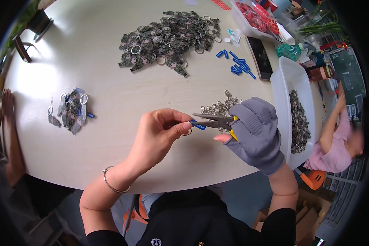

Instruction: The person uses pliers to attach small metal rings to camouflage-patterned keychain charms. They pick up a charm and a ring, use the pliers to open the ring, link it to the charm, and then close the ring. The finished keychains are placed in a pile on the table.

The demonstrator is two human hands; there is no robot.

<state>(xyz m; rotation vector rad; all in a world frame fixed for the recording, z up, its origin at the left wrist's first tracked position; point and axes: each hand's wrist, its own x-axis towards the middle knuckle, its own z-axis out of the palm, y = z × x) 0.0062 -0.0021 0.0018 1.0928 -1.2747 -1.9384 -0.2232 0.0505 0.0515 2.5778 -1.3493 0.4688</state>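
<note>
My bare left hand [153, 133] pinches a small blue tag [199, 126] at its end, between thumb and forefinger. A metal ring [187, 132] shows just under those fingertips. My right hand [256, 131], in a grey glove with the thumb tip bare, is closed around needle-nose pliers [218, 121] with yellow handles. The plier jaws are parted and reach toward the left fingertips, next to the blue tag; whether they touch it I cannot tell. Just beyond the pliers lies a heap of small silver metal clasps [221, 105], partly hidden by the glove.
A large pile of camouflage-patterned keychains [164, 39] lies at the back, a smaller pile [73, 110] at left. Blue tags [241, 65] and a phone [259, 58] lie back right. A white bin [281, 110] stands right. Other people sit at both sides.
</note>
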